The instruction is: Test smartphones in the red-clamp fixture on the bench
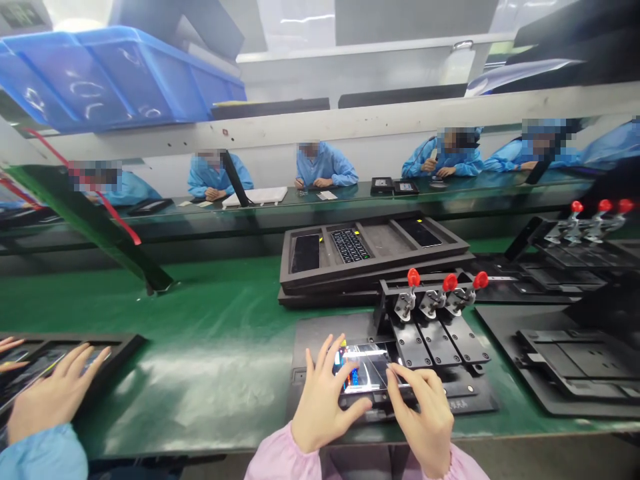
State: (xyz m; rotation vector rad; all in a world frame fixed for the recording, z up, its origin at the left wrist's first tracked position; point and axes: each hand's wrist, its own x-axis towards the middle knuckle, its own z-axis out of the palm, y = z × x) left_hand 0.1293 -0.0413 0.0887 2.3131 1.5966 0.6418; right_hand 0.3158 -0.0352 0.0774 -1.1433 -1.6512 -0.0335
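Note:
A lit phone (364, 373) lies in a black fixture (470, 390) at the near edge of the green belt. My left hand (320, 400) rests on the phone's left side, fingers spread and thumb pressing its lower edge. My right hand (425, 413) lies on the phone's right side, fingers stretched flat over its corner. Behind the phone, the fixture carries three clamps with red knobs (445, 287) above black press plates (440, 340).
A stack of black trays (375, 260) with phones and a keypad stands behind the fixture. More clamp fixtures (580, 267) and a black plate (565, 367) lie to the right. At left, a co-worker's hands (50, 393) rest on a tray. People in blue sit across the belt.

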